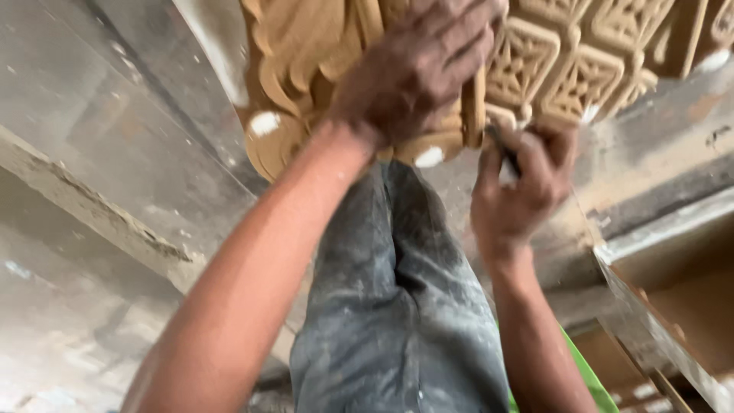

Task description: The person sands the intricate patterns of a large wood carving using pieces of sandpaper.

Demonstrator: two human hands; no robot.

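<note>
A carved tan wooden panel (558, 61) with leaf scrolls and square lattice motifs lies at the top of the view, dotted with white filler patches. My left hand (417, 69) presses flat on its carved lower edge. Just to the right, my right hand (520, 187) is closed around a thin dark tool (503, 149) whose tip touches the panel's bottom edge. My leg in dusty grey trousers (397, 306) stretches under the panel between both arms.
A dusty grey concrete floor (99, 153) with a raised ledge runs across the left. A wooden box or frame (673, 283) stands at the lower right. A bit of green cloth (589, 375) shows by my right forearm.
</note>
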